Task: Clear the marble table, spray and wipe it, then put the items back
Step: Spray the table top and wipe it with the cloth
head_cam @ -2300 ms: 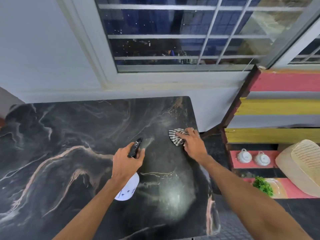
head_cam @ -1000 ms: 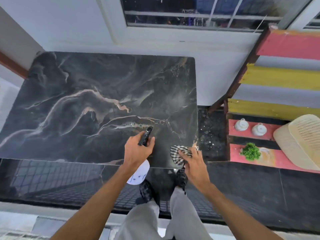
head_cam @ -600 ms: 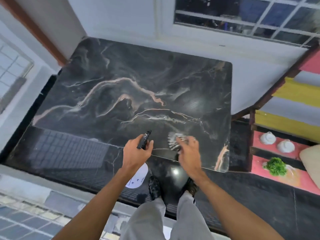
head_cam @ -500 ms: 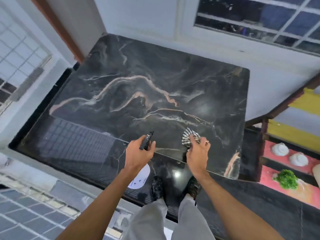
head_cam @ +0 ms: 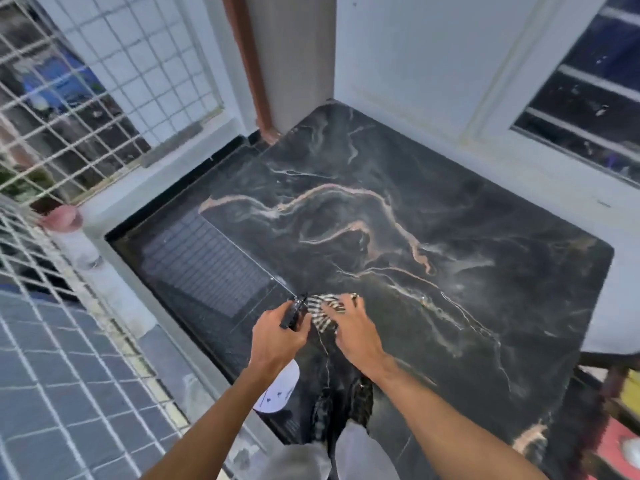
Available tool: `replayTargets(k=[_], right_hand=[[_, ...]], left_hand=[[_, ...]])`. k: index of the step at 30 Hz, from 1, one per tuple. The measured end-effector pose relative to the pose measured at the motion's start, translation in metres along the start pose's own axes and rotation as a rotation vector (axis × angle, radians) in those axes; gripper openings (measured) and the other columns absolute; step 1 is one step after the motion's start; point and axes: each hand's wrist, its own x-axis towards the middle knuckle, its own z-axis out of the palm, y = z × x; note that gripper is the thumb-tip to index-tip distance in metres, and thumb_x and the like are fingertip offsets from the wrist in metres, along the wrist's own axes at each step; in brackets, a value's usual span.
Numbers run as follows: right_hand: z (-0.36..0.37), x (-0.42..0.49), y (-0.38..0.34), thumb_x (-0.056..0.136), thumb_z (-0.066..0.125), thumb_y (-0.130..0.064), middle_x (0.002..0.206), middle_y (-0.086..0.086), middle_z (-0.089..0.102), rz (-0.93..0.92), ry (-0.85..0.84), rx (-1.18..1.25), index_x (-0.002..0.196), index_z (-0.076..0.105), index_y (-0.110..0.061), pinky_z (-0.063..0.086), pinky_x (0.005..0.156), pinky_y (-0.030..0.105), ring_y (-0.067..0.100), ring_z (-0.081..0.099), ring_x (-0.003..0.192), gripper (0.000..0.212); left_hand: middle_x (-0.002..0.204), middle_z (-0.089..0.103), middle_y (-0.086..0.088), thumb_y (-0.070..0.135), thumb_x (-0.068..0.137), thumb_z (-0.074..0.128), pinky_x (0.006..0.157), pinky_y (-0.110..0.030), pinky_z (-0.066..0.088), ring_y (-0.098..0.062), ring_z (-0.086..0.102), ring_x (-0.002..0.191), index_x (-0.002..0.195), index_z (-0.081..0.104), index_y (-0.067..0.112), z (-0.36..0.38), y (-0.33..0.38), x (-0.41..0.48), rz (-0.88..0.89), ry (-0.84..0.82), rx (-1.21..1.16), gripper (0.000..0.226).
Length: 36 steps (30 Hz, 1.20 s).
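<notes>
The black marble table (head_cam: 398, 209), veined in pale pink, fills the middle of the head view with nothing standing on it. My left hand (head_cam: 277, 336) grips a white spray bottle (head_cam: 278, 388) with a black trigger head, held just off the table's near edge. My right hand (head_cam: 353, 327) presses a black-and-white striped cloth (head_cam: 323, 308) flat onto the marble near that edge, right beside the bottle's nozzle.
A white wall and a barred window (head_cam: 588, 98) back the table. White mesh grilles (head_cam: 86, 98) stand at the left above a dark glossy floor (head_cam: 194, 258). A coloured shelf edge (head_cam: 620, 445) shows at the lower right. My legs and shoes are below the hands.
The view has swung left, so the shelf with cups has left the frame. My right hand has slid the cloth leftward along the near edge, close to the spray bottle.
</notes>
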Motion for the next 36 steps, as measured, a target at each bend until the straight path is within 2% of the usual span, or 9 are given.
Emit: replayTargets(k=[5, 8, 11, 14, 18, 22, 25, 29, 36], right_hand=[[-0.02, 0.061, 0.021, 0.082, 0.052, 0.009, 0.139, 0.01, 0.04, 0.254, 0.089, 0.076, 0.14, 0.053, -0.029, 0.056, 0.09, 0.043, 0.038, 0.038, 0.13, 0.07], [-0.006, 0.058, -0.018, 0.08, 0.054, 0.012, 0.143, 0.004, 0.038, -0.034, -0.047, 0.019, 0.143, 0.048, -0.033, 0.056, 0.094, 0.042, 0.039, 0.032, 0.136, 0.078], [0.001, 0.086, -0.041, 0.079, 0.059, 0.009, 0.132, 0.003, 0.042, -0.238, -0.103, 0.002, 0.135, 0.054, -0.029, 0.058, 0.081, 0.038, 0.038, 0.038, 0.126, 0.068], [-0.004, 0.143, -0.068, 0.08, 0.06, 0.009, 0.131, 0.005, 0.042, -0.263, -0.13, -0.028, 0.131, 0.057, -0.027, 0.057, 0.081, 0.039, 0.037, 0.04, 0.123, 0.063], [0.001, 0.15, -0.079, 0.083, 0.058, 0.01, 0.14, 0.006, 0.04, -0.288, -0.156, -0.062, 0.141, 0.05, -0.025, 0.055, 0.09, 0.039, 0.042, 0.034, 0.134, 0.068], [0.008, 0.181, -0.086, 0.082, 0.059, 0.008, 0.137, 0.002, 0.04, -0.315, -0.119, -0.076, 0.14, 0.052, -0.03, 0.056, 0.079, 0.032, 0.035, 0.039, 0.126, 0.07], [0.014, 0.238, -0.128, 0.083, 0.057, 0.01, 0.137, 0.005, 0.041, -0.267, -0.116, -0.082, 0.14, 0.054, -0.028, 0.056, 0.079, 0.037, 0.038, 0.039, 0.127, 0.068], [0.022, 0.271, -0.156, 0.082, 0.058, 0.01, 0.137, 0.006, 0.04, -0.289, -0.14, -0.104, 0.141, 0.05, -0.028, 0.057, 0.078, 0.039, 0.039, 0.037, 0.129, 0.071], [0.023, 0.369, -0.213, 0.082, 0.054, 0.007, 0.139, 0.01, 0.043, -0.27, -0.105, -0.088, 0.14, 0.052, -0.028, 0.055, 0.088, 0.046, 0.04, 0.039, 0.127, 0.068]], left_hand=[[0.056, 0.062, 0.004, 0.037, 0.091, 0.075, 0.054, -0.019, 0.037, -0.011, 0.061, 0.055, 0.071, 0.063, 0.017, -0.005, -0.003, 0.019, -0.119, 0.099, -0.036, 0.03], [0.049, 0.051, 0.006, 0.033, 0.091, 0.076, 0.049, -0.02, 0.03, -0.011, 0.05, 0.047, 0.065, 0.055, 0.019, -0.01, -0.007, 0.029, -0.152, 0.143, -0.009, 0.036], [0.046, 0.047, 0.005, 0.03, 0.091, 0.075, 0.047, -0.021, 0.029, -0.014, 0.046, 0.045, 0.06, 0.046, 0.026, -0.015, -0.012, 0.042, -0.169, 0.208, -0.041, 0.042], [0.048, 0.052, 0.003, 0.033, 0.092, 0.073, 0.046, -0.018, 0.029, -0.014, 0.049, 0.046, 0.064, 0.05, 0.026, -0.028, -0.025, 0.052, -0.175, 0.249, -0.033, 0.037], [0.052, 0.056, 0.001, 0.034, 0.092, 0.073, 0.047, -0.019, 0.031, -0.018, 0.053, 0.049, 0.066, 0.053, 0.024, -0.045, -0.042, 0.064, -0.206, 0.264, -0.045, 0.035], [0.048, 0.052, 0.006, 0.032, 0.092, 0.073, 0.047, -0.017, 0.029, -0.016, 0.049, 0.046, 0.062, 0.047, 0.025, -0.065, -0.058, 0.087, -0.217, 0.284, -0.119, 0.04], [0.05, 0.054, 0.016, 0.03, 0.093, 0.072, 0.047, -0.014, 0.03, -0.01, 0.049, 0.045, 0.063, 0.047, 0.026, -0.083, -0.08, 0.118, -0.216, 0.28, -0.162, 0.04], [0.053, 0.055, 0.015, 0.032, 0.092, 0.073, 0.052, -0.026, 0.036, -0.011, 0.046, 0.044, 0.064, 0.05, 0.025, -0.112, -0.102, 0.167, -0.231, 0.275, -0.216, 0.037], [0.05, 0.053, 0.008, 0.031, 0.091, 0.073, 0.05, -0.022, 0.032, -0.015, 0.05, 0.047, 0.063, 0.047, 0.025, -0.159, -0.119, 0.248, -0.199, 0.296, -0.155, 0.039]])
